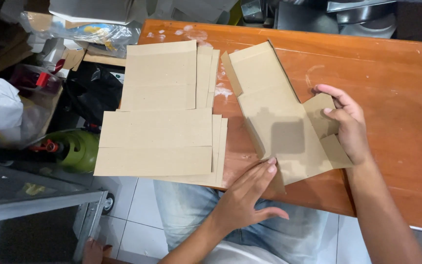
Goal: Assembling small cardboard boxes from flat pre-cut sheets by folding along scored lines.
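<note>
cardboard blank [274,112] on table [391,78] | 2 cardboard stacks [159,122] left of it

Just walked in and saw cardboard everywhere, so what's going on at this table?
A person seated at a wooden table is handling a flat die-cut cardboard blank. The left hand presses flat on its near edge, while the right hand lifts and bends a side flap. To the left, more cardboard sheets lie stacked, partly overhanging the table edge.
</note>
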